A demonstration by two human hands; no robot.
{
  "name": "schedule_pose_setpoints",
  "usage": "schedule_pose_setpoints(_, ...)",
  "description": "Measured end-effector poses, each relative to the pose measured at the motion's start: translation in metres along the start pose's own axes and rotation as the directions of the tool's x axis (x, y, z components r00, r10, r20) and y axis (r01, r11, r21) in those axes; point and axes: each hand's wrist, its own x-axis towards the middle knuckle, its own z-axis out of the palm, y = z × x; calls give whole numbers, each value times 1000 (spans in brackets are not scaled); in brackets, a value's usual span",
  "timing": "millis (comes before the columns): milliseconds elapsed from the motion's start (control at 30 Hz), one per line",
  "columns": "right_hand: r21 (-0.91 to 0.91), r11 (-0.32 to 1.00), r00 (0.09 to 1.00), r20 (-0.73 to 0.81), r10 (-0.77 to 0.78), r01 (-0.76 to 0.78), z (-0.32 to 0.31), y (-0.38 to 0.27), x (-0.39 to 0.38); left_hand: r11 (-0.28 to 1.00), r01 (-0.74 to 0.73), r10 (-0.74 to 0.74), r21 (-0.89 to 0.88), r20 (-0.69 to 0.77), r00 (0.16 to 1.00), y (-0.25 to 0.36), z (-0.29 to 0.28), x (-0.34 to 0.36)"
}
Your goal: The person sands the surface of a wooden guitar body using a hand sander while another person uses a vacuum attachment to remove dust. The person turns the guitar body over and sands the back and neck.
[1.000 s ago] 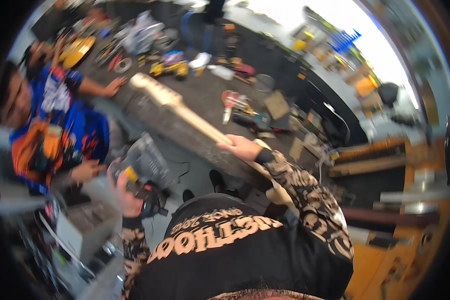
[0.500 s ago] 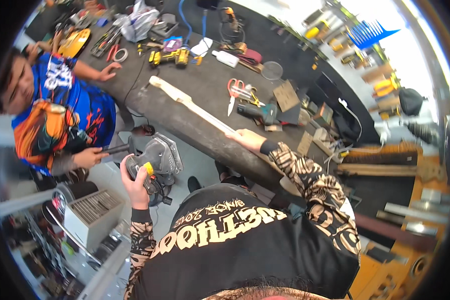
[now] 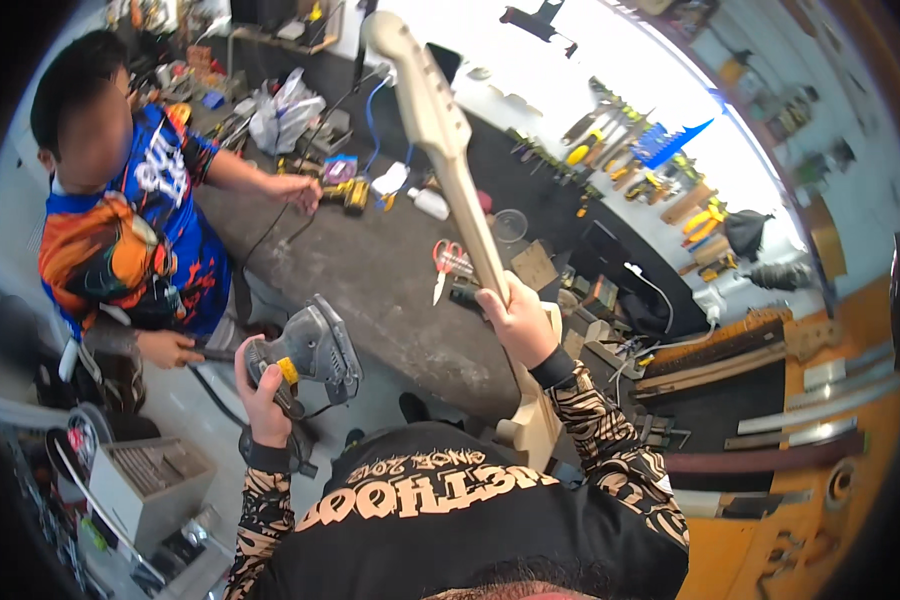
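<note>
My left hand (image 3: 262,402) is wrapped round the handle of a grey electric sander (image 3: 320,345) with a yellow part. The sander hangs beside the bench's front edge, its flat pad turned to the right. In my right hand (image 3: 525,322) is the neck of a bare-wood guitar (image 3: 458,190), with my fingers closed round it. The guitar tilts up, headstock at the top and above the bench. Its pale body (image 3: 532,425) lies low against my right side, partly hidden by my arm. A dark hose (image 3: 215,354) runs from the sander to a co-worker's hand (image 3: 165,349).
A co-worker (image 3: 135,230) stands at the left, the other hand over the bench (image 3: 340,260). Red-handled scissors (image 3: 442,265), a yellow drill (image 3: 346,196) and a white bottle (image 3: 430,204) lie on it. Tools hang on the far wall. A beige box (image 3: 155,485) stands lower left.
My right hand has lifted the guitar from low over the bench, and its headstock has swung up. The co-worker's far hand has moved right toward the drill. My view has tilted upward.
</note>
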Motion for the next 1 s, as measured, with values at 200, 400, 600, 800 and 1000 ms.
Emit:
schedule_pose_setpoints(200,-63,984,872,-456,-176,166,-47,-74,-1,802,263,-184,-536,197,963,42,36,40)
schedule_pose_setpoints(400,-144,962,673,-690,-267,234,-71,-85,-15,768,323,-25,-552,479,877,87,106,63)
schedule_pose_setpoints(600,-165,910,609,-696,-380,380,-94,-100,-19,848,183,139,-498,542,829,118,179,69)
schedule_pose_setpoints(800,347,644,671,-647,-362,682,-185,-149,-1,898,86,234,-430,635,736,123,237,57)
schedule_pose_setpoints(1000,-192,690,387,-710,-588,698,-296,-191,30,957,-63,239,-282,650,721,129,301,31)
